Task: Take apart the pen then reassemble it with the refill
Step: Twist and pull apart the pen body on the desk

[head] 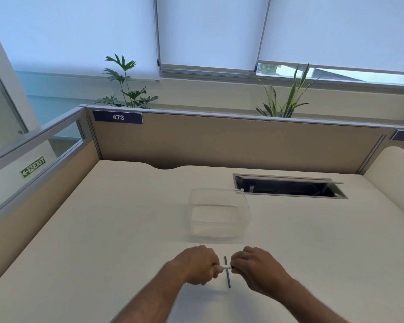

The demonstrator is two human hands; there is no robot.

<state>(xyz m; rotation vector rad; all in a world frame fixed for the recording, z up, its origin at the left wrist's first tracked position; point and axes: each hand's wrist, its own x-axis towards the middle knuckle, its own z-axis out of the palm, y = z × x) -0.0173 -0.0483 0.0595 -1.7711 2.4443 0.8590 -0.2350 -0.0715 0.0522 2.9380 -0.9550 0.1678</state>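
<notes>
Only readable stuff: "473" on the dark blue number plate (117,117) on the cubicle partition (219,141), and a green "EXIT" sign (33,166) on the left glass panel (14,183).

left hand (197,264) + right hand (254,266) grip pen (226,267) | refill (227,276) on desk (103,241)

Bright, even daylight w/ a cool blue cast, coming thru the roller blinds (205,31) at top; they glow but aren't blown out. Uncovered strip of window (359,74) at upper right is brightest. Desk (103,229) evenly lit, no glare. Shadows soft & faint: a pale one under the hands, a dim one inside the clear container (218,215). Strong wide-angle distortion: partition (219,141) & blind frames bow and splay toward edges. Overall slightly soft; left hand (196,264) & right hand (258,266) show mild blur.
</notes>
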